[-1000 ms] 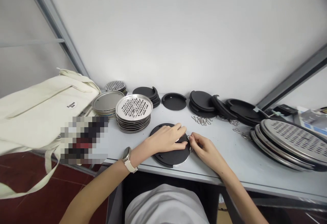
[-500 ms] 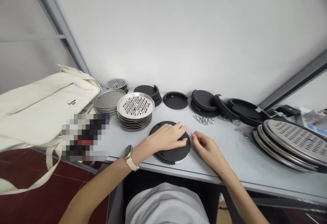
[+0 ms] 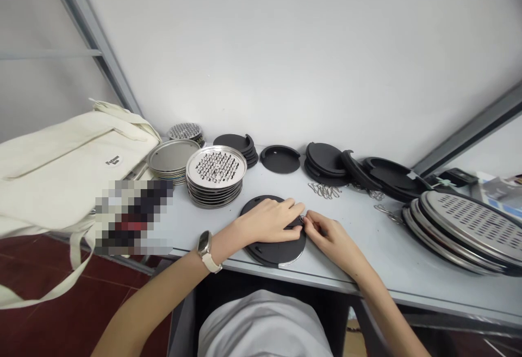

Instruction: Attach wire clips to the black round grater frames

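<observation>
A black round plate with a thin shiny strip along part of its rim lies near the table's front edge. My left hand, wearing a watch on its wrist, rests across its top with the fingers stretched apart. At the plate's right edge, my right hand is closed in a pinch on a small wire hook. The hook's end meets the rim beside my left fingertips; whether it passes through a hole is hidden. Similar wire hooks lie in a loose heap behind my right hand.
Grater discs and plain metal discs are stacked at left, beside a cream bag. Black plates line the wall, one single plate among them. Larger slotted metal discs stand stacked at right.
My right hand has moved slightly left, bringing the wire hook to the plate's rim. My left fingers have shifted a little right toward it, still on the plate.
</observation>
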Demonstrator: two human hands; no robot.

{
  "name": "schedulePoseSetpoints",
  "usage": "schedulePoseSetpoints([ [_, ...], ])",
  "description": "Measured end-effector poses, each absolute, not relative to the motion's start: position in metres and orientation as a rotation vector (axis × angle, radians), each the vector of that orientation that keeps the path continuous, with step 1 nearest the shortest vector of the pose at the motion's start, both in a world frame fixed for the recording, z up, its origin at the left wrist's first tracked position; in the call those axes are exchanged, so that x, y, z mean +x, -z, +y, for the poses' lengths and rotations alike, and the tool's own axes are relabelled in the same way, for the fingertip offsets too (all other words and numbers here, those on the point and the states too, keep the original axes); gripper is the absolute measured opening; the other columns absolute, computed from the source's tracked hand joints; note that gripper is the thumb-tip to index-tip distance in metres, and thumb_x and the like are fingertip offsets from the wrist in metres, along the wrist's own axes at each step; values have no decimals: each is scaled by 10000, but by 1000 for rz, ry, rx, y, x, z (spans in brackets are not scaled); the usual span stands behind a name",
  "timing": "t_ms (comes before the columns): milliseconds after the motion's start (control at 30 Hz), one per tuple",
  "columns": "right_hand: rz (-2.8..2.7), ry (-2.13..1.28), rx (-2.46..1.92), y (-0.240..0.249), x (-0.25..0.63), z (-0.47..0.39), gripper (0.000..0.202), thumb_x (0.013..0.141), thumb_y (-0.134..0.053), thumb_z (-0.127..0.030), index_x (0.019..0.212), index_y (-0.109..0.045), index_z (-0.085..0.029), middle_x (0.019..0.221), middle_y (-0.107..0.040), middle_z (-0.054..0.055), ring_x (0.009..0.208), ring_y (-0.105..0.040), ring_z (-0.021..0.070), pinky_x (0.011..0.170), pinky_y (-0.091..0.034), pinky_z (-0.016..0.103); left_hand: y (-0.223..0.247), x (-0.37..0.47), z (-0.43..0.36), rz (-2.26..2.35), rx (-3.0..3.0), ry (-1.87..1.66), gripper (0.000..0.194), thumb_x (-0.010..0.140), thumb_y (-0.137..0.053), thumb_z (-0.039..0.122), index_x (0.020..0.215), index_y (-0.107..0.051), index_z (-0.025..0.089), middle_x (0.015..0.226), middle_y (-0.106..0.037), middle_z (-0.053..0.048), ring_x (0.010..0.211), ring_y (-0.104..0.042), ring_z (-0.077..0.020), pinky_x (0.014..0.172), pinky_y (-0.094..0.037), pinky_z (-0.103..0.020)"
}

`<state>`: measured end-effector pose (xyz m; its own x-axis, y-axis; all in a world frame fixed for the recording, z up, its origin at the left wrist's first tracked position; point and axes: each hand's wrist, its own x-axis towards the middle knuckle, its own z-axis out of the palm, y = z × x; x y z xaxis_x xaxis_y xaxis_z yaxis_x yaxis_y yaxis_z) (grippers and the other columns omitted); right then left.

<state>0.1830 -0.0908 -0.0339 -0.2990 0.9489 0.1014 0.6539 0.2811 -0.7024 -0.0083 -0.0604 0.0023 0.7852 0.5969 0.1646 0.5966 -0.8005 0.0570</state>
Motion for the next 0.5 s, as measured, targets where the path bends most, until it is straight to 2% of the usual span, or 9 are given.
schedulePoseSetpoints([
  [133, -2073, -784, -1431, 32, 184, -91, 267, 923, -372, -339, 699, -420, -202, 588, -361, -55, 556, -341, 111, 521, -290, 237, -2, -9, -61, 967, 2978, -284, 253, 908, -406, 365, 1101, -472, 215, 931, -574, -37, 662, -621, -189, 569, -444, -298],
  [333, -2092, -777, -1412, 32, 185, -93, 264, 931, -369, -340, 748, -494, -195, 596, -402, -43, 564, -354, 119, 526, -308, 240, -1, -10, -60, 951, 2987, -256, 237, 922, -385, 371, 1070, -513, 238, 919, -556, -31, 636, -614, -172, 560, -437, -287],
  [500, -2072, -797, -1395, 35, 187, -94, 261, 935, -379, -346, 742, -478, -201, 592, -374, -50, 564, -334, 116, 520, -297, 235, -2, -10, -60, 934, 2980, -244, 228, 920, -397, 352, 1080, -513, 241, 938, -554, -34, 649, -615, -171, 585, -447, -291],
])
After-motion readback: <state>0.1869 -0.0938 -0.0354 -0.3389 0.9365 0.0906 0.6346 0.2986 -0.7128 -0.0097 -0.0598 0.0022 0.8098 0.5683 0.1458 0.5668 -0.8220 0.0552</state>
